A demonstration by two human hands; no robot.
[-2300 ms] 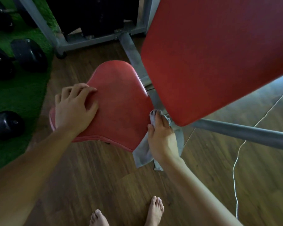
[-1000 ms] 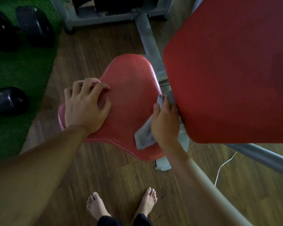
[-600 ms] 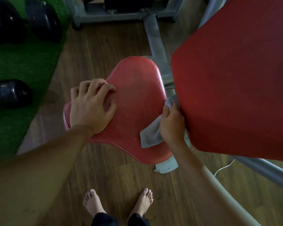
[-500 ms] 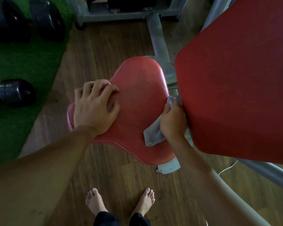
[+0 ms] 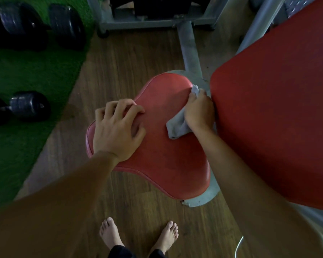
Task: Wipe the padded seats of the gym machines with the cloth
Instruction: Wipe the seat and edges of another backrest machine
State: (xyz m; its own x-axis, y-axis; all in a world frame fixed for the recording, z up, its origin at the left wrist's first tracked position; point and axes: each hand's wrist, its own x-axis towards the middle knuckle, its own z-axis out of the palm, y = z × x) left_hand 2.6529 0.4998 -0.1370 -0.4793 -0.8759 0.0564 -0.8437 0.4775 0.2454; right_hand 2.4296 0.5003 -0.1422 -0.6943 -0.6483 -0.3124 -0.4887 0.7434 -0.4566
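Observation:
A red padded seat sits low in the middle of the view on a grey metal frame. My left hand rests on its left part, palm down, fingertips bent against the padding. My right hand grips a grey cloth and presses it on the seat's right edge, close under the big red backrest pad. One tip of the cloth pokes out above my fingers; the rest trails toward me on the seat.
The grey frame beam runs back to the machine base. Black dumbbells lie on green turf at the left. My bare feet stand on the wooden floor in front of the seat. A thin white cable lies at the lower right.
My right hand has slid the cloth along the seat's right edge toward its far, narrow end. My left hand has stayed in place on the seat's left part.

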